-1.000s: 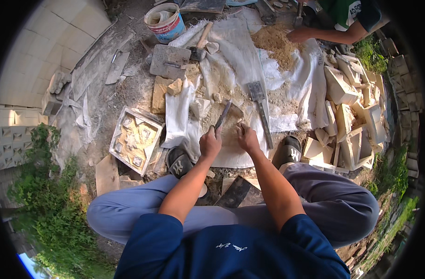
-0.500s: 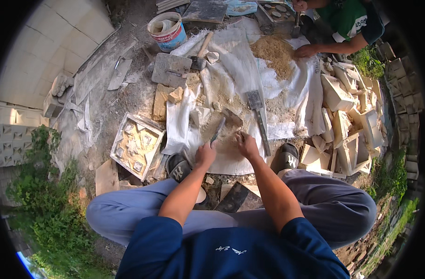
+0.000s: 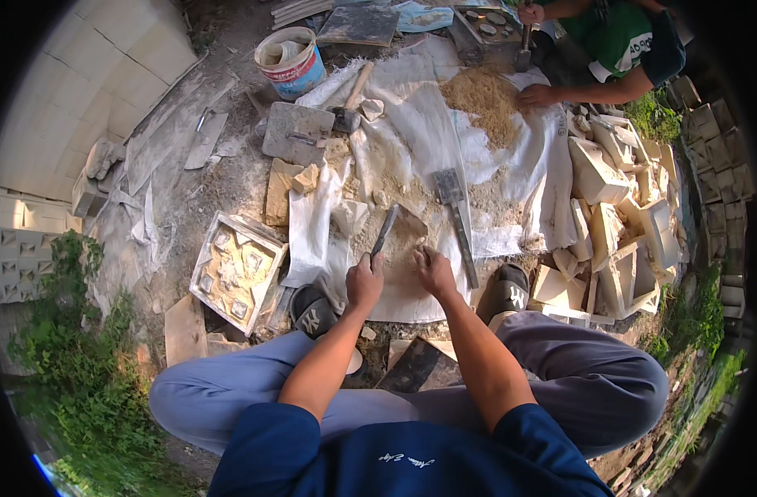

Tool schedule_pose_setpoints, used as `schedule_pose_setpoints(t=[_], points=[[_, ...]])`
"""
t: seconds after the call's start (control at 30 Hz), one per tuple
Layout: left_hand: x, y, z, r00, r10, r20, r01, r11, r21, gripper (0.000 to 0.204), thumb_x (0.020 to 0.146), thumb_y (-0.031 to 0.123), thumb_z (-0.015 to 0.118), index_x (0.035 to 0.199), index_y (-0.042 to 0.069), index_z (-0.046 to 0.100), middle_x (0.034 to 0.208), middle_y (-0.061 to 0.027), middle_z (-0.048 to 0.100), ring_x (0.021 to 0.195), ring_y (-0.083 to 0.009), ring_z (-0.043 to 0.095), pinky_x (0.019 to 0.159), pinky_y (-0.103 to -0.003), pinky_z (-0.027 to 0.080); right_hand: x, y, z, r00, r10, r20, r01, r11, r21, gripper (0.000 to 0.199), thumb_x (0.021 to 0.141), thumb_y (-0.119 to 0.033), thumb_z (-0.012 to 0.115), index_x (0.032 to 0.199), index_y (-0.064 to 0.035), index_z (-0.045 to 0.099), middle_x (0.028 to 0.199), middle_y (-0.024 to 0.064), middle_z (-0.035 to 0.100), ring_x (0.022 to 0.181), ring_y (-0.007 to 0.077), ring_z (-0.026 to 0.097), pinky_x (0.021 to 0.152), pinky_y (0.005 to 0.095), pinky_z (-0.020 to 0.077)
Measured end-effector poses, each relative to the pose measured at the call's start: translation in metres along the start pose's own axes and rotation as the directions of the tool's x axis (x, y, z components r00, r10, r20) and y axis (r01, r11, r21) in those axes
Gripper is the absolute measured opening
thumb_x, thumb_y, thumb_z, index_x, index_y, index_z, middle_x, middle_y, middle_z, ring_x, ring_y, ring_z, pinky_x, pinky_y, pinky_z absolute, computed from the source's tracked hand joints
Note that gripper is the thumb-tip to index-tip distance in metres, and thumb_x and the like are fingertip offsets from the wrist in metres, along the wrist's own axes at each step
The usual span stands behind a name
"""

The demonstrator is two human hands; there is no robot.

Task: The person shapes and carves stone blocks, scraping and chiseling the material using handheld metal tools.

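Sitting on the ground here with my left hand [image 3: 364, 282] wrapped tight round the handle of a narrow flat metal chisel-type tool [image 3: 385, 232], blade angled away from me into the pale crumbly stone powder [image 3: 403, 240] heaped on the white woven sack cloth [image 3: 411, 124]. My right hand [image 3: 435, 271] is pressed down on the same heap just beside the blade, fingers curled, probably to steady it; can't tell if it's actually pinching anything.

The wide flat-bladed metal scraper [image 3: 454, 207] lies just right of that hand, easy to grab. On my left there's a square cream carved stone mould [image 3: 236, 271], and cut cream stone blocks [image 3: 610, 207] crowd the right. Farther up, another person's hand [image 3: 534, 96] rests by a tan sawdust-like pile [image 3: 484, 99], near the white and blue plastic bucket [image 3: 290, 60].
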State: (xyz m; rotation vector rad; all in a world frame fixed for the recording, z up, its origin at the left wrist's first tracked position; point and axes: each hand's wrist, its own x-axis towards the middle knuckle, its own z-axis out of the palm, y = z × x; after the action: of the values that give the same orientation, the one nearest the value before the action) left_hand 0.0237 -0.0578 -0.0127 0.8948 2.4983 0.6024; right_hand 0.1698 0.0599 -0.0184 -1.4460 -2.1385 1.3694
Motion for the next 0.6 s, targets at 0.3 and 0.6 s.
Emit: schedule_pose_setpoints(t=[0.3, 0.6], points=[[-0.003, -0.012, 0.002, 0.994, 0.0, -0.112, 0.006, 0.999, 0.054, 0.041, 0.096, 0.043, 0.052, 0.089, 0.004, 0.06, 0.075, -0.0257, 0.065, 0.075, -0.0488, 0.062, 0.067, -0.056, 0.048, 0.005, 0.001, 0.004, 0.997, -0.075, -0.031, 0.077, 0.996, 0.046, 0.029, 0.094, -0.026, 0.058, 0.097, 0.0022, 0.063, 0.082, 0.0269, 0.063, 0.076, 0.0431, 0.062, 0.067, 0.0438, 0.0475], [-0.021, -0.018, -0.003, 0.99, 0.013, -0.139, 0.001, 0.995, 0.101, 0.042, 0.095, 0.046, 0.051, 0.089, 0.006, 0.06, 0.073, -0.027, 0.064, 0.074, -0.0488, 0.062, 0.067, -0.055, 0.049, 0.002, -0.004, -0.001, 0.998, -0.069, 0.002, 0.069, 0.997, 0.031, 0.033, 0.094, -0.027, 0.058, 0.104, 0.004, 0.064, 0.085, 0.0278, 0.064, 0.075, 0.0398, 0.063, 0.069, 0.0413, 0.0484]])
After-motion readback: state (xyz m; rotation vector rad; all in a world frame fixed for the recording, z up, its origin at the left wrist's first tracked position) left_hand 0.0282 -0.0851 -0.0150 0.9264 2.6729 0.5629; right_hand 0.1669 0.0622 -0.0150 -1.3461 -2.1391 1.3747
